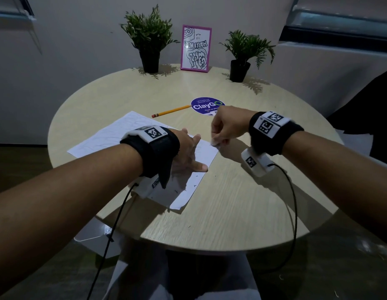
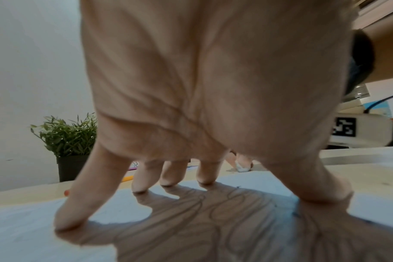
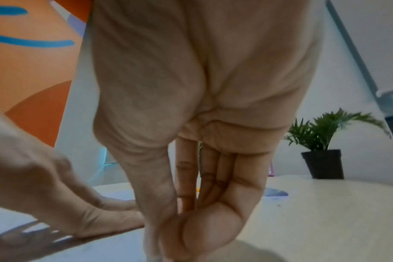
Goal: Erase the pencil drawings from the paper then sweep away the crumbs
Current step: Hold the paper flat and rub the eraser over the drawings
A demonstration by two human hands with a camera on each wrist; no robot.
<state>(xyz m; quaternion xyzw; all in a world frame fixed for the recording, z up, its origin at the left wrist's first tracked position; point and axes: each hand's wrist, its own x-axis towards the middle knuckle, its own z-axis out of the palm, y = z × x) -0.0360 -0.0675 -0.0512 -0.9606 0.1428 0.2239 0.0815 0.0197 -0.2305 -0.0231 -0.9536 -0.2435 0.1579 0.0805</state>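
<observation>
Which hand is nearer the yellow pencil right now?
Right, narrowly. The right hand pinches a white eraser just off the paper's edge, to the right of the pencil. The left hand presses flat on the paper, farther toward the person.

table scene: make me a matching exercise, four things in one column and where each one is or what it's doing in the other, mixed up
Things:
1. left hand
2. right hand
3. pencil
4. pink frame

States:
A. standing between the two potted plants
B. lying beyond the paper's far edge
C. fingers spread, pressing on the paper
D. pinching a small white eraser at the paper's right edge

Pairs: 1-C, 2-D, 3-B, 4-A
</observation>
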